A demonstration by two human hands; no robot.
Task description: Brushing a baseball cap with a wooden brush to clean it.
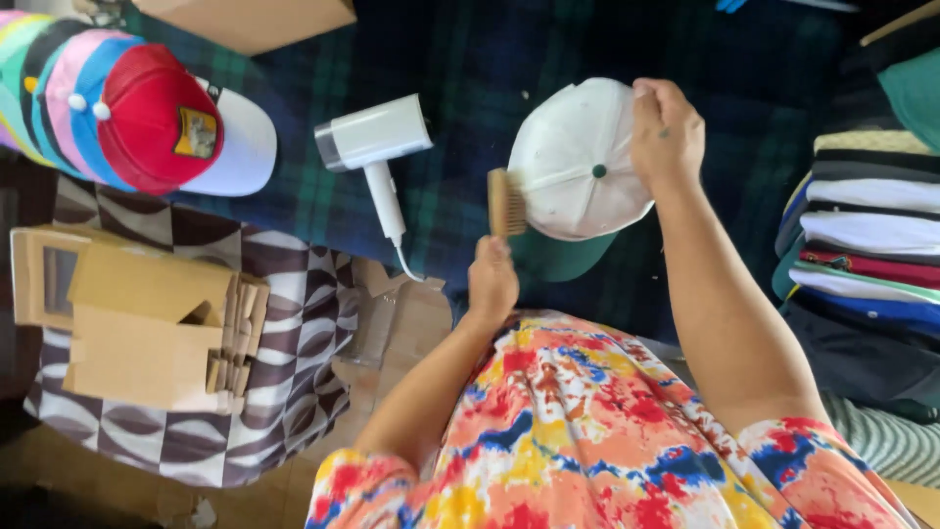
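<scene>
While the right hand [667, 132] grips the rim of a white cap [578, 162] with fingers closed on it, the left hand [492, 282] holds a wooden brush [506, 202], bristles touching the cap's left edge. Cap has a green brim and sits raised over a dark plaid cloth [470, 59]. White hair dryer [377, 147] lies just left. Stacked caps [137, 113] far left, folded stack [862, 225] right.

Hidden and cut-off parts

We see the green brim [548, 257] mostly hidden beneath the white cap [578, 162]; the brush [506, 202] handle vanishes inside our left hand [492, 282]; the picture's right edge crops the folded stack [871, 245].
</scene>
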